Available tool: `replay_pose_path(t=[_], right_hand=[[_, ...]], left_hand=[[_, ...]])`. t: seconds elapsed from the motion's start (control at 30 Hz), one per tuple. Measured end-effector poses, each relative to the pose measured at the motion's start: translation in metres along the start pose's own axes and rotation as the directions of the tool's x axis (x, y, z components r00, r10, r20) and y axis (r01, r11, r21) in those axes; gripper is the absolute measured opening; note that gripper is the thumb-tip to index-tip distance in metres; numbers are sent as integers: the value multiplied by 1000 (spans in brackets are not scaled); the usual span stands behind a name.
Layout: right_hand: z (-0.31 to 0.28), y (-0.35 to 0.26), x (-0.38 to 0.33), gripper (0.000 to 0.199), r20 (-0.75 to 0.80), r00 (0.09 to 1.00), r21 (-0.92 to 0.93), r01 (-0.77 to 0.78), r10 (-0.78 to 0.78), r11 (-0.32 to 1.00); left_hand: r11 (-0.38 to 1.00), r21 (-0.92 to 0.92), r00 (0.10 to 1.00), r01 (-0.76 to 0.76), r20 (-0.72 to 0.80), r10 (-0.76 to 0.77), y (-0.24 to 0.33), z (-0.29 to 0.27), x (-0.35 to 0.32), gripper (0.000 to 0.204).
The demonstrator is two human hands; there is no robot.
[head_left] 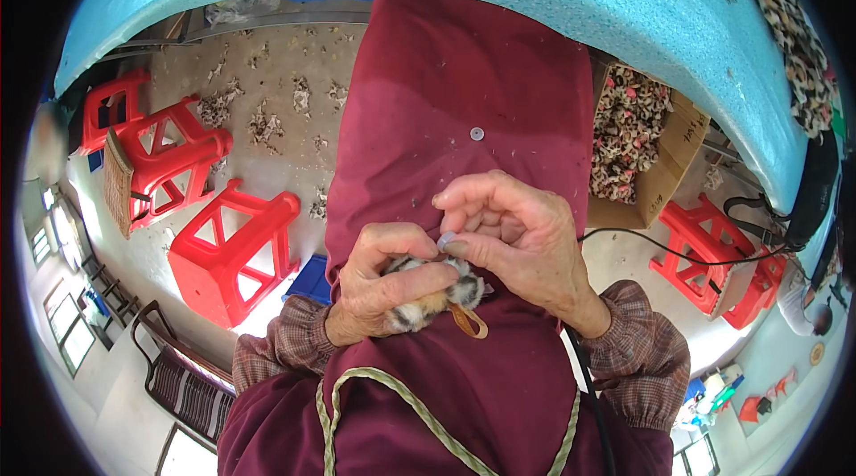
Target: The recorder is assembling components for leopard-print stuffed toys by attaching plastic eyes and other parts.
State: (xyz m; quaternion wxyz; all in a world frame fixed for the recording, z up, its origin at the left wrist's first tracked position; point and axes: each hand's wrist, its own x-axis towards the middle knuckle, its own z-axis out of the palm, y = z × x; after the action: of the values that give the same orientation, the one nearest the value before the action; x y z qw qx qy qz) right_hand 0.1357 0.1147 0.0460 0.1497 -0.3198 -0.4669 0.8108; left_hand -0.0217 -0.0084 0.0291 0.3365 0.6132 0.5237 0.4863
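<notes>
Turquoise worktop [499, 4] arcs across the top of our view, its edge speckled, with leopard-print pieces [789, 21] lying on it at the far right. Below it we note a concrete floor [267, 164] littered with scraps of fluff [265, 127]. Red plastic stools [234, 249] stand at left and another pair [713, 258] at right. A cardboard box [664, 164] full of spotted pieces sits just under the worktop's edge at right. A black cable [678, 253] runs past it.

We wear a maroon apron [464, 102] that covers the lap. Over it, both hands meet at the centre. The left hand [392, 284] is clamped round a small furry toy [437, 293], grey, white and tan, with a tan loop [470, 320] hanging beneath. The right hand [517, 240] lies just above, fingers curled, thumb and forefinger pinched at the toy's top. Hands are touching each other.
</notes>
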Motion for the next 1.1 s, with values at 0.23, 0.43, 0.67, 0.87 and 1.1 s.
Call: replay_pose_path(t=[0.23,0.43,0.67,0.87,1.1], right_hand=[[-3,10,-8,25,11,999,28,35,-35,999],[-1,16,-10,25,-7,1000,113,10,-10,994],[1,20,-14,23,-68,997,80,44,-38,996],[1,23,-13,23,-36,997,75,76,-73,994],[2,22,-16,19,-76,977,-140,186,-198,972]], left_hand=[[1000,10,997,-9,-80,10,1,7,0,33],[999,27,988,23,-156,-19,1,11,1,29],[998,51,973,41,-230,-28,2,15,5,25],[998,36,974,47,-221,-38,1,15,6,24],[994,-34,974,107,-199,-112,2,17,6,25]])
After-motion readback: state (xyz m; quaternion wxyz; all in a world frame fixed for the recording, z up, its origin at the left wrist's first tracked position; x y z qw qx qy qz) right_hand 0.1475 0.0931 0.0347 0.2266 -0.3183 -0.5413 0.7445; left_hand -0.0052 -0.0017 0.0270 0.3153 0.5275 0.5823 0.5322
